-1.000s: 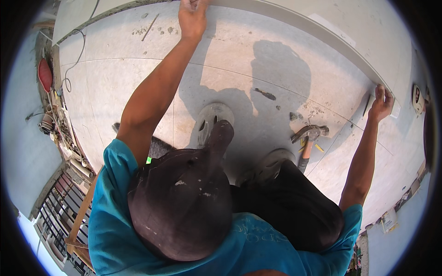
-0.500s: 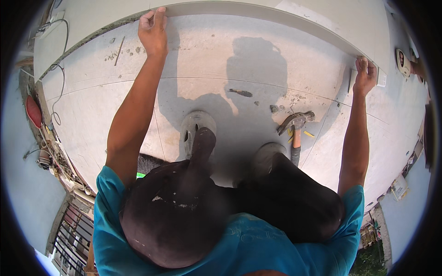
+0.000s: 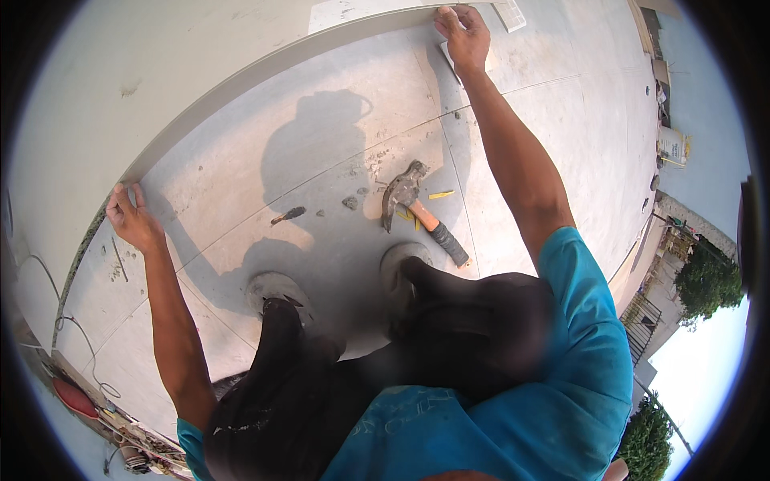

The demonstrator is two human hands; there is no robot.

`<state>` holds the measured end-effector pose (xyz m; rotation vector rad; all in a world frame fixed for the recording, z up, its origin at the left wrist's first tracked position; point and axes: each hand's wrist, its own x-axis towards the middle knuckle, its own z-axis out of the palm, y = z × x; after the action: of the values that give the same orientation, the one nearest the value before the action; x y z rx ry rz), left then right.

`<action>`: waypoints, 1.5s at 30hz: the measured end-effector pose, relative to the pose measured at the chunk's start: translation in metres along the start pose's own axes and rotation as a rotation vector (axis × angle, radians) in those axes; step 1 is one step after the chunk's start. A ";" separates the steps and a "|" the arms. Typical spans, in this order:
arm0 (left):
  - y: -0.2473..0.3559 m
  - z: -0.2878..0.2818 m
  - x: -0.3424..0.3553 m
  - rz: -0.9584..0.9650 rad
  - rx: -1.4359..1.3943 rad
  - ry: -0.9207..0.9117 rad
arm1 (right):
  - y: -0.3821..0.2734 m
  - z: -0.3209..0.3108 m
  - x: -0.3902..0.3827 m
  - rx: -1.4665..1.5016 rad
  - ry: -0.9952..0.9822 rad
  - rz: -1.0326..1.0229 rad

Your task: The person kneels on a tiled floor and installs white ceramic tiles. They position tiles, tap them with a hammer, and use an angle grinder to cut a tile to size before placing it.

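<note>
My left hand is closed in a pinch at the left end of a long, smooth grey strip, beside a rough, dark stretch of edge. The strip runs along the front edge of a pale raised surface. Its right end is at my right hand, whose fingers are bent around the upper edge. A claw hammer with an orange and black handle lies on the floor before my feet. Left of it is a small dark, slender tool, its kind unclear.
Small yellow pieces and grey crumbs lie around the hammer. A white ridged piece sits beyond my right hand. At left, a loose cable trails over the pale floor, near a red oval object. A thin stick lies by my left hand.
The view has swung to the right, so hands, strip and hammer appear farther left and tilted. Both hands remain at the strip's ends. A person's hand at the far right has left the view.
</note>
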<state>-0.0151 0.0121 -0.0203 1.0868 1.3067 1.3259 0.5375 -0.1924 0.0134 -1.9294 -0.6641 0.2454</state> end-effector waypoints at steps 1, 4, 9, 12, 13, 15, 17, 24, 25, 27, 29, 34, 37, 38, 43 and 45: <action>0.001 0.000 -0.001 0.005 0.004 -0.001 | -0.007 0.000 -0.003 -0.135 0.028 0.013; 0.002 0.002 -0.001 0.004 0.012 0.000 | -0.017 0.000 -0.006 -0.040 -0.012 0.087; 0.006 -0.001 0.000 -0.035 0.019 0.003 | -0.017 0.001 -0.002 -0.123 -0.050 0.031; 0.005 0.004 -0.002 -0.059 -0.058 0.024 | -0.021 0.004 -0.005 -0.013 -0.028 0.075; 0.006 0.005 -0.003 -0.056 -0.063 0.016 | -0.020 0.005 -0.005 0.021 -0.012 0.082; 0.008 0.005 -0.004 -0.049 -0.075 0.006 | -0.012 0.007 -0.003 0.106 -0.005 0.062; 0.007 0.004 -0.001 -0.051 -0.081 0.014 | -0.001 0.008 0.000 0.192 0.004 0.047; 0.009 0.010 -0.005 -0.037 -0.080 0.042 | 0.018 0.009 0.009 0.354 -0.021 0.044; 0.010 0.010 -0.007 -0.043 -0.073 0.054 | 0.020 0.009 0.009 0.305 -0.027 0.032; 0.012 0.013 -0.008 -0.050 -0.074 0.062 | 0.021 0.008 0.010 0.211 -0.036 0.002; 0.012 0.014 -0.009 -0.057 -0.085 0.055 | 0.019 0.006 0.005 0.244 -0.005 0.022; 0.012 0.014 -0.007 -0.068 -0.119 0.046 | 0.018 0.003 0.008 0.209 0.003 0.051; 0.010 0.012 -0.005 -0.071 -0.130 0.045 | 0.020 0.005 0.009 0.265 -0.014 0.032; 0.010 0.011 -0.006 -0.071 -0.131 0.042 | 0.021 0.006 0.009 0.276 -0.022 0.020; 0.017 0.015 -0.011 -0.124 -0.132 0.105 | 0.016 0.004 0.009 0.288 -0.055 -0.001; 0.029 0.022 -0.015 -0.134 -0.125 0.164 | 0.008 0.007 0.002 0.265 -0.021 0.062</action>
<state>0.0082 0.0013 0.0097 0.8046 1.3709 1.3985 0.5383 -0.1883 0.0038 -1.6959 -0.5562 0.3745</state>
